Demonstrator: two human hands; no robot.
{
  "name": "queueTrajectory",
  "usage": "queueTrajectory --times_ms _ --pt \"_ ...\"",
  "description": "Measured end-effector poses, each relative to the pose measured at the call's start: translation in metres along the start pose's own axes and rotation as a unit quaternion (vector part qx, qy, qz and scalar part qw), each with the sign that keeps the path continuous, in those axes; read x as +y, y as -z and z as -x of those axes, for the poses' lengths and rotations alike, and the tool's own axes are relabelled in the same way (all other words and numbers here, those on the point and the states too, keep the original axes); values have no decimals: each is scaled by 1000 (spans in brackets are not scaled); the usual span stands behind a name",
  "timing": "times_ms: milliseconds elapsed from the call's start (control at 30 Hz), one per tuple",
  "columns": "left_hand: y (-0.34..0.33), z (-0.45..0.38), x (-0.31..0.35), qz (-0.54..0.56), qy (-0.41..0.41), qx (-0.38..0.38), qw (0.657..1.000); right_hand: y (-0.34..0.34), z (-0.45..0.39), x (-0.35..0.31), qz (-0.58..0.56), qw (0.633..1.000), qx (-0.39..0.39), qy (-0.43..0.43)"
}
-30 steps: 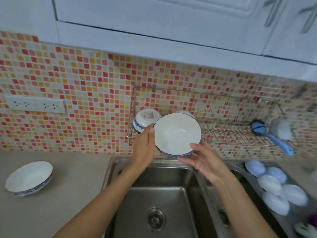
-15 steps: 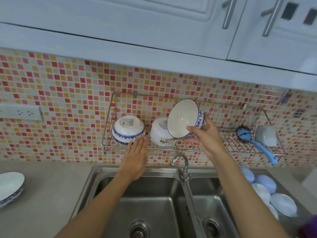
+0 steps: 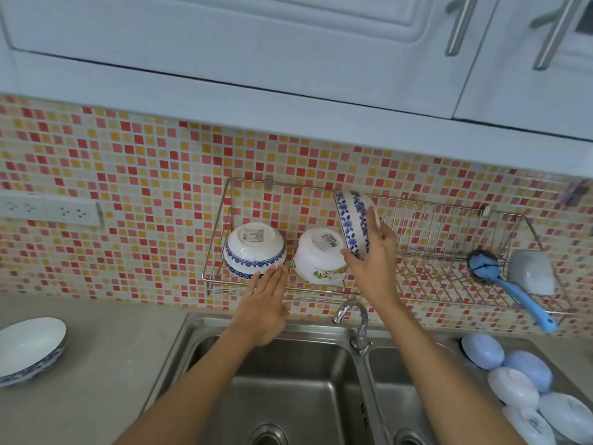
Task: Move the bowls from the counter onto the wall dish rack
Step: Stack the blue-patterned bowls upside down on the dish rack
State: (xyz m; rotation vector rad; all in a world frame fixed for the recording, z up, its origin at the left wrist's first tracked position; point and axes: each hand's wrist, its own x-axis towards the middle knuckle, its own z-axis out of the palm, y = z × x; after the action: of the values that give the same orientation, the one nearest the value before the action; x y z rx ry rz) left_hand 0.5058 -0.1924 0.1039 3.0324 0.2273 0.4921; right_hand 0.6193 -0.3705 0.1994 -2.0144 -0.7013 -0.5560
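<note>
Gripping tilted bowl (image 3: 353,223), right hand (image 3: 373,263) (left hand (image 3: 266,303) flat).

On the wall rack (image 3: 449,277) two upturned bowls (image 3: 255,250) sit at the left end, a brush (image 3: 500,277) at the right. The sink (image 3: 288,396) lies below, with another bowl (image 3: 30,348) on the tabletop (image 3: 106,364) to its left.

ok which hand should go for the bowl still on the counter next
Left, probably. The left hand is free and open, on the side of the counter bowl. The right hand holds the blue-patterned bowl over the wall rack.
</note>
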Motion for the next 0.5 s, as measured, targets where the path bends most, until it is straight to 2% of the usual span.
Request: queueTrajectory --times_ms 133,267,500 --pt "1 -1 0 -6 5 -2 1000 -11 -2 6 108 993 -11 44" --pt "3 -1 1 -2 8 -9 1000 -20 1 16 245 962 -79 91" --pt "3 -1 2 1 13 -9 1000 -40 -3 23 334 921 -170 107"
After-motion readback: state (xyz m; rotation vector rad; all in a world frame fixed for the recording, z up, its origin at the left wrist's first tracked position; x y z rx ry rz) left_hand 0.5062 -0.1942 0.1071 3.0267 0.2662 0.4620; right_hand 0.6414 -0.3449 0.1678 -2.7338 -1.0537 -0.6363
